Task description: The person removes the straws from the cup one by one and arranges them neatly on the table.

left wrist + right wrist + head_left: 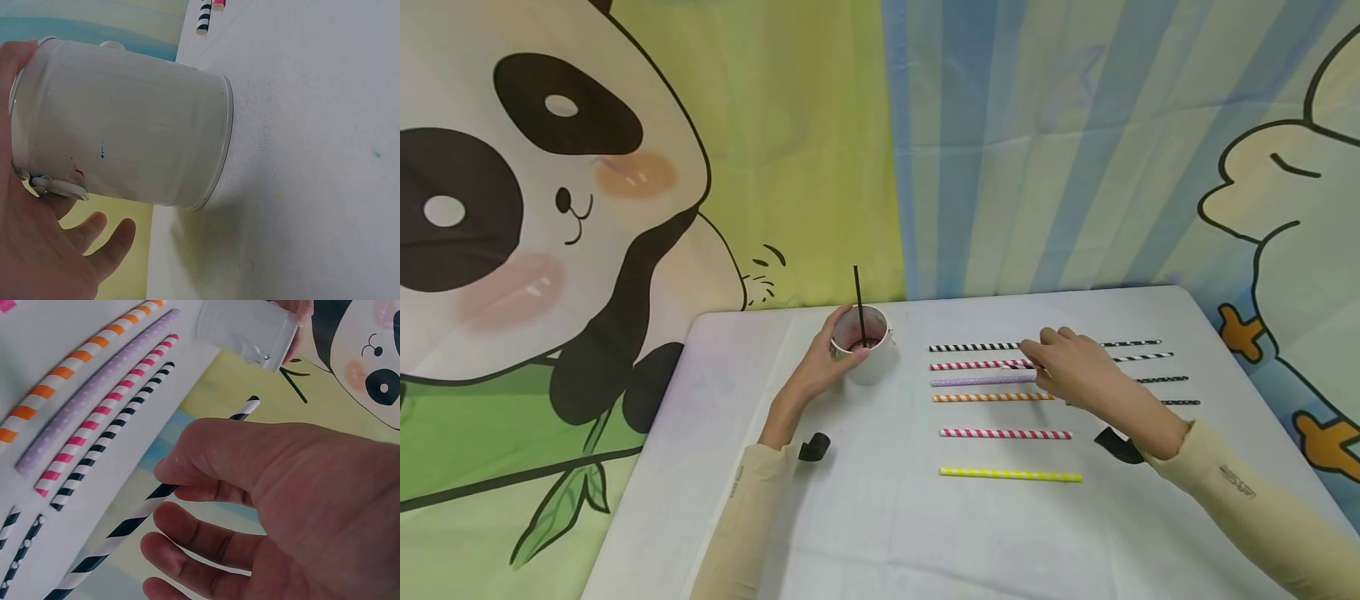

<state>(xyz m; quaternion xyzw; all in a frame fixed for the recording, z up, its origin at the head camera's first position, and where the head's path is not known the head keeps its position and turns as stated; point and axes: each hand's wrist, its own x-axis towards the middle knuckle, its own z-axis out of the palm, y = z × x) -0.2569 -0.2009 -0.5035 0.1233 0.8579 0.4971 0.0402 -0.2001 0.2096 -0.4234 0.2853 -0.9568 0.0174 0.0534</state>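
My left hand point(820, 364) holds a small white metal pail point(874, 367) by its rim, thumb in front and fingers behind. A thin black straw point(858, 292) stands in the pail, leaning slightly. In the left wrist view the pail point(131, 125) stands on the table with its wire handle hanging at the side. My right hand point(1078, 367) pinches a black-and-white striped straw point(128, 526) between thumb and index finger, above the row of straws. The other fingers point(181, 556) are loosely bent. Below it lie striped black point(973, 347), pink point(973, 366), dotted purple point(981, 382) and orange point(992, 398) straws.
Nearer me lie a pink striped straw point(1006, 433) and a yellow one point(1011, 475). Several black patterned straws point(1165, 380) lie on the right. The white table point(865, 517) ends at a cartoon-printed curtain point(805, 167).
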